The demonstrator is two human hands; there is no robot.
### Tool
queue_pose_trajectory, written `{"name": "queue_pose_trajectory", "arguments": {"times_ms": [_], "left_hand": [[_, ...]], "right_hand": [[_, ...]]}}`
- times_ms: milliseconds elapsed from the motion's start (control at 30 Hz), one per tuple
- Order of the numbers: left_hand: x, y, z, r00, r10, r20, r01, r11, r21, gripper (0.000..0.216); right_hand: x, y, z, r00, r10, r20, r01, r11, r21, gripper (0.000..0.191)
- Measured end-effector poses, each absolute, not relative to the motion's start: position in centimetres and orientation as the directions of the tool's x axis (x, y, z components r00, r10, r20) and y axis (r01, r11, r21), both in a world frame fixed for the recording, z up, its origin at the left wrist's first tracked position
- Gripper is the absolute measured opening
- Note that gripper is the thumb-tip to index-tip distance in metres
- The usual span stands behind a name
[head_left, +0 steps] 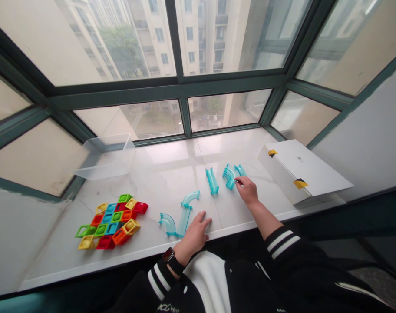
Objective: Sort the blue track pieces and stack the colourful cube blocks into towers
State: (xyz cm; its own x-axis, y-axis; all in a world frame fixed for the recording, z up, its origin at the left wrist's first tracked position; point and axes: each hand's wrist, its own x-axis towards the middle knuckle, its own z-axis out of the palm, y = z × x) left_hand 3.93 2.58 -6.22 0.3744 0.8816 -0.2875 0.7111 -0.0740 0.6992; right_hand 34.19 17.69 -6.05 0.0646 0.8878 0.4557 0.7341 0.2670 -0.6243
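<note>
My right hand (248, 189) reaches to a small stack of curved clear-blue track pieces (229, 175) on the white windowsill and pinches the edge of one with its fingertips. My left hand (196, 234) lies near the sill's front edge, fingers flat and slightly apart, just right of a straight blue track piece (184, 219). A curved piece (167, 223) sits left of that, another curved piece (189, 198) above it, and a short straight piece (212, 180) lies between the two hands.
A cluster of coloured square blocks (111, 221) lies at the left of the sill. A clear plastic bin (107, 157) stands at the back left. A white cardboard box (300, 170) with yellow-black tape sits at the right. Windows close off the far side.
</note>
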Motion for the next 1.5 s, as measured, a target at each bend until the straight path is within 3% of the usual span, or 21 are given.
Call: {"name": "queue_pose_trajectory", "arguments": {"times_ms": [600,967,1500], "left_hand": [[3.9,2.5,-5.9,0.373,0.882,-0.289,0.702,-0.065,0.709,0.078],[4.3,2.5,-5.0,0.377,0.866,-0.328,0.765,-0.092,0.637,0.081],[4.0,2.4,-5.6,0.375,0.881,-0.290,0.744,-0.099,0.661,0.076]], "right_hand": [[33.8,17.3,-6.3,0.029,0.894,0.447,0.755,0.273,-0.596,0.022],[33.8,17.2,-6.4,0.024,0.899,0.437,0.751,0.272,-0.602,0.022],[34.1,17.2,-6.5,-0.010,0.900,0.436,0.749,0.296,-0.592,0.023]]}}
